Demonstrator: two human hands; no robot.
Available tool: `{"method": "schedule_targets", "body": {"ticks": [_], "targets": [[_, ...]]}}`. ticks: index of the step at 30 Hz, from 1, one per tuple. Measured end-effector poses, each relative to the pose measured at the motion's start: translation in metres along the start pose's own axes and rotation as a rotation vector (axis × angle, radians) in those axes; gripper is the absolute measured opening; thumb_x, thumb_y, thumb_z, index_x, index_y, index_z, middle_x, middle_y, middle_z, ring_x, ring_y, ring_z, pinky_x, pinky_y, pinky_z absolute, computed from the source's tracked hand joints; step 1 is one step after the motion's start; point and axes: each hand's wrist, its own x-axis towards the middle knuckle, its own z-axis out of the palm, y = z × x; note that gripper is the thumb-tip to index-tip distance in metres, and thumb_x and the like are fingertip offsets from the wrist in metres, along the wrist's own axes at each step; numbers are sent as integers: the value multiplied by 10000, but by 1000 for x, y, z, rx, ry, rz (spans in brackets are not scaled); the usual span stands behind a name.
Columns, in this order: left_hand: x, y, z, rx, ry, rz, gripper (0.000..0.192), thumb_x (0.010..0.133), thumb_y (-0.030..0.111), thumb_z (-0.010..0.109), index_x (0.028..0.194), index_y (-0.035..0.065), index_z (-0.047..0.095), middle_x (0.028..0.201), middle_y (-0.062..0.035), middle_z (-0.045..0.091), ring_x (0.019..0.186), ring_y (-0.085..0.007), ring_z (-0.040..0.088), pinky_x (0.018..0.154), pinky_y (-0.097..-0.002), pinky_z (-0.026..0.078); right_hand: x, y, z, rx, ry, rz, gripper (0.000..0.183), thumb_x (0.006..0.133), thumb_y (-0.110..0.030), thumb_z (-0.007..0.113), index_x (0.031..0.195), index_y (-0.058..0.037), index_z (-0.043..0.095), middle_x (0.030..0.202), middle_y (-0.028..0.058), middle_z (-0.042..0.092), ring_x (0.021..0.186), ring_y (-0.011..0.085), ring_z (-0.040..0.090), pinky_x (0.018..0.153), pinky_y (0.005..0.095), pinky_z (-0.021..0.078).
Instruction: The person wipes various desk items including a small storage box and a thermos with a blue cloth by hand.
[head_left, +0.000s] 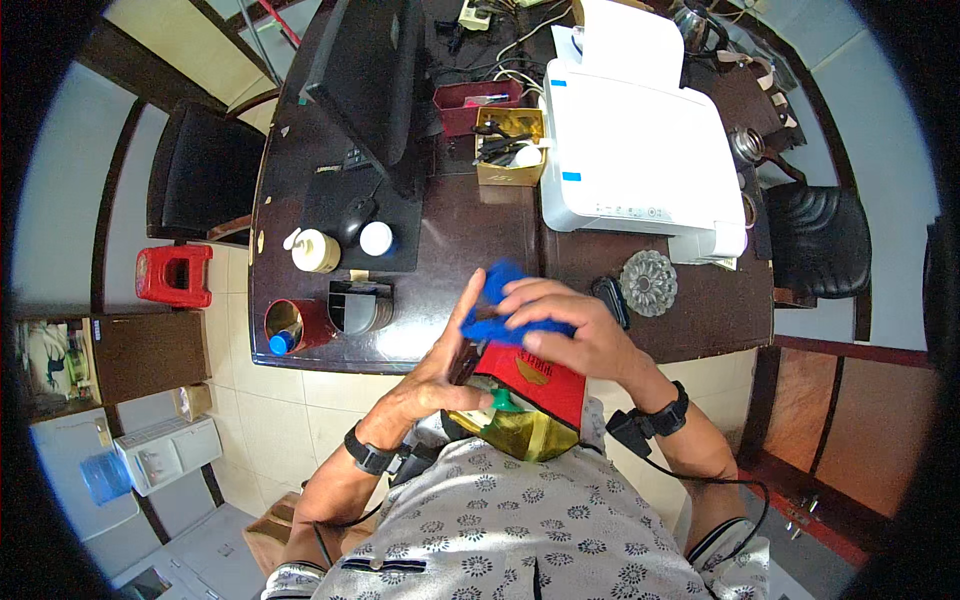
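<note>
My left hand (439, 375) grips a dark object with a green part and a yellow translucent part, held close to my chest; its exact kind is hard to tell. A red fabric piece (531, 381) with dark lettering and a gold mark lies against it. My right hand (574, 322) holds a blue cloth (495, 326), blurred, over the upper end of the dark object. The cloth sits between both hands, just above the red piece. What the right fingertips touch beneath the cloth is hidden.
On the dark table (472, 225) stand a white printer (637, 150), a monitor (367, 82), a yellow box of cables (510, 174), a glass ashtray (649, 283), a pump bottle (315, 251), a black organizer (360, 307) and a red cup (311, 324). A red stool (174, 276) stands left.
</note>
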Motion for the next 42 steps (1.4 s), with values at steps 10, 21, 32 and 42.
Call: {"method": "schedule_targets", "body": {"ticks": [10, 21, 32, 42], "targets": [[-4, -19, -20, -112, -3, 6, 1326, 554, 164, 775, 1653, 151, 34, 1556, -156, 348, 1448, -289, 358, 1218, -399, 251, 5, -56, 16, 156, -97, -98, 209, 938, -104, 660, 1122, -35, 731, 1282, 150, 648, 1327, 345, 532, 1132, 463, 396], [8, -7, -13, -140, -80, 50, 1315, 549, 139, 741, 1651, 130, 23, 1532, -179, 365, 1454, -290, 341, 1238, -389, 181, -28, -17, 9, -28, 266, 281, 275, 923, -133, 675, 1172, -22, 712, 1247, 166, 664, 1225, 309, 608, 1095, 425, 429], [-5, -22, -18, -178, 82, -88, 1324, 527, 255, 718, 1649, 123, 27, 1586, -262, 334, 1458, -367, 371, 1228, -449, 248, -71, -1, 2, 3, 247, 247, 223, 926, -94, 674, 1130, -22, 726, 1209, 145, 684, 1203, 286, 618, 1057, 412, 466], [23, 24, -4, 325, -145, 128, 1489, 529, 254, 915, 1627, 70, -74, 1669, -197, 118, 1553, -294, 135, 1258, -414, 115, 10, -26, 0, -93, 215, -142, 231, 896, -75, 689, 1121, -29, 714, 1192, 143, 680, 1140, 266, 651, 1013, 397, 493]]}}
